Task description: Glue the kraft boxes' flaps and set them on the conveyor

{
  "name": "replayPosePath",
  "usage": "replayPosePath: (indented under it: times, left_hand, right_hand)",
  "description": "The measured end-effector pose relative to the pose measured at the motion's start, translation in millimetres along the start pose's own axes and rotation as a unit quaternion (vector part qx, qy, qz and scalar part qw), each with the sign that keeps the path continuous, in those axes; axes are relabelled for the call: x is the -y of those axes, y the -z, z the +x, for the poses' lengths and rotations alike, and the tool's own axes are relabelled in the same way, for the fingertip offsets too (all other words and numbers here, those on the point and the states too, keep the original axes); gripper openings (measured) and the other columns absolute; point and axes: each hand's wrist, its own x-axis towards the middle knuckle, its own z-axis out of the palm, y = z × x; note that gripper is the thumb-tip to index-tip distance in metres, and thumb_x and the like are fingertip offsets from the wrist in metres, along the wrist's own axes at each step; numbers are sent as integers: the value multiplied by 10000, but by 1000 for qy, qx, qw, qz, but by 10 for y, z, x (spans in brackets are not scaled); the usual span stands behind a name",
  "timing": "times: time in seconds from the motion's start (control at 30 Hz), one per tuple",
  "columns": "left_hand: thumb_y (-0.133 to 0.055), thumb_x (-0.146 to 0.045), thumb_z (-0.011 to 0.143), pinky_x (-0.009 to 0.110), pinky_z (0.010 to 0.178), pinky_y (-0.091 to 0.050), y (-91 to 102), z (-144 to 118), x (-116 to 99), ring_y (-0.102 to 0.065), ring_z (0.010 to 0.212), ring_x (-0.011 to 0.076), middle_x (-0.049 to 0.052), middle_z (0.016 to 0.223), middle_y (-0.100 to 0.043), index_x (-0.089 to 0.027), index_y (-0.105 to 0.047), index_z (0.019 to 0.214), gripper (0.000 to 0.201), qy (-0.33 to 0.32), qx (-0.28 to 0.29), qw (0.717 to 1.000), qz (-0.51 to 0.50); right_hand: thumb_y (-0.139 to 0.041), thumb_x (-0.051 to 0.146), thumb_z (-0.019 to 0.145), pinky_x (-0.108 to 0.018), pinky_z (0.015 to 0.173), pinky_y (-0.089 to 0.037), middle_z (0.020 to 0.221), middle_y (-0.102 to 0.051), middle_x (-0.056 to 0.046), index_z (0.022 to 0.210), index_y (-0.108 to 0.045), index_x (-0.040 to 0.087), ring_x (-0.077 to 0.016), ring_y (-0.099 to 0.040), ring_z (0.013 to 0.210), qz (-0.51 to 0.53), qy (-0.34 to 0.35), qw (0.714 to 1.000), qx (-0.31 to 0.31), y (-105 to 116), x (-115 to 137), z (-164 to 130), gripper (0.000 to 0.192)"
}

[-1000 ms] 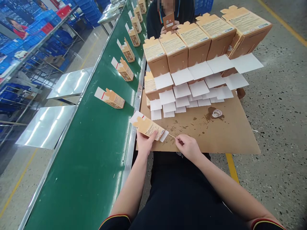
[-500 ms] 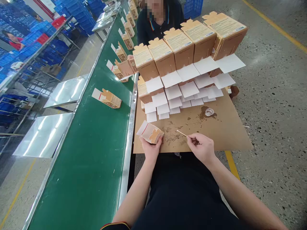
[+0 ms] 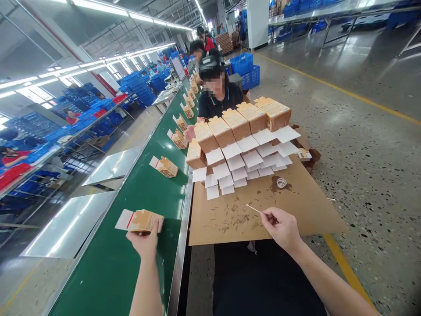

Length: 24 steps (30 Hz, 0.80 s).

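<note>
Cardboard box [image 3: 141, 220], grasped from its near side by the left hand [image 3: 145, 243], was between the edges of the belt [image 3: 131, 272]; the right hand [image 3: 281, 226] pinched a swab [image 3: 253, 208].

A single head-worn camera looks forward and down from above, wide enough to take in the left hand [image 3: 146, 240] and right hand [image 3: 280, 226] close below. It faces across the near table [image 3: 210, 228], with the green belt [image 3: 115, 272] running away on the left, out to distant ceiling lights [image 3: 100, 7].
</note>
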Motion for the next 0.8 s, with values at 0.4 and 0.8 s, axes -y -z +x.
replayPosePath:
  times: [0.4, 0.8]
  left_hand:
    - [-905, -427, 698, 644, 1233, -512, -57, -733, 119, -665, 1294, 332, 85, 1247, -578, -258, -540, 1177, 626, -139, -52, 984, -99]
    - [-867, -570, 803, 483, 1131, -531, -2099, -87, -2052, -693, 1364, 377, 148, 1211, -799, -224, -778, 1066, 443, 70, 344, 932, -90]
  right_hand:
    - [-706, 580, 1048, -311, 487, -552, 590, -670, -28, 798, -771, 228, -170, -589, 459, -87, -54, 989, -105, 661, -95, -72, 436]
    - [-708, 599, 1037, -320, 490, -541, 596, -648, -22, 746, -738, 259, -176, -577, 484, -45, -38, 992, -109, 523, 95, 135, 449]
